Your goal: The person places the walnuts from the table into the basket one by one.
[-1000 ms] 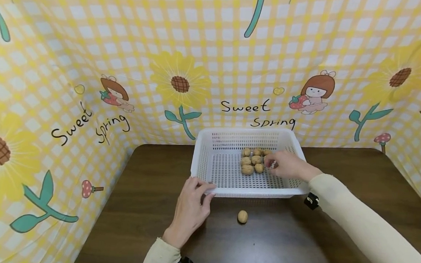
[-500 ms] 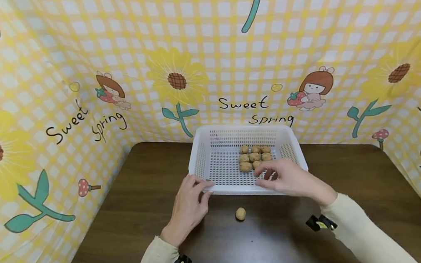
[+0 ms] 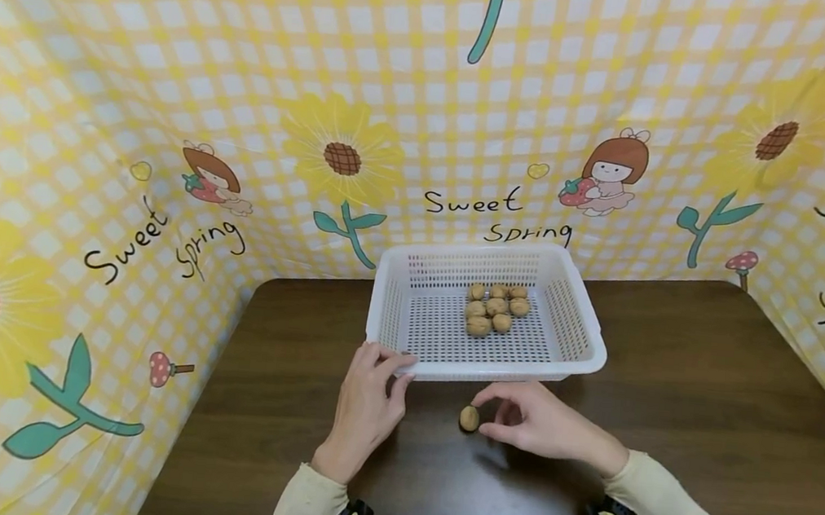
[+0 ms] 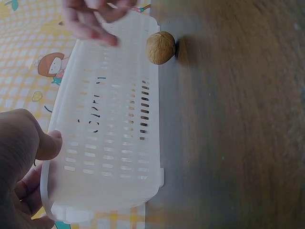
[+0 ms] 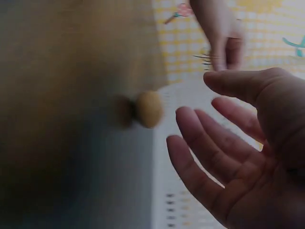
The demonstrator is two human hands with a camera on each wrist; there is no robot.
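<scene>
A white perforated plastic basket (image 3: 491, 372) stands on the table with several walnuts (image 3: 496, 307) grouped inside, right of its middle. At its near left corner my left hand (image 3: 367, 405) grips the rim, and the left wrist view has the thumb (image 4: 50, 144) outside it with fingers behind. One loose walnut (image 3: 469, 419) lies on the table just in front of the basket. My right hand (image 3: 541, 420) is right beside this walnut, thumb and forefinger spread at its right side. In the right wrist view the fingers (image 5: 190, 131) are apart from the blurred walnut (image 5: 149, 109).
The dark wooden table (image 3: 277, 458) reaches back to a yellow checked cloth (image 3: 469, 115) printed with sunflowers and lettering, which hangs behind and at both sides. The basket's far side stands close to the cloth.
My right hand has left the walnuts in the basket, come out over the near rim and moved down to the loose walnut. My left hand keeps its grip on the rim.
</scene>
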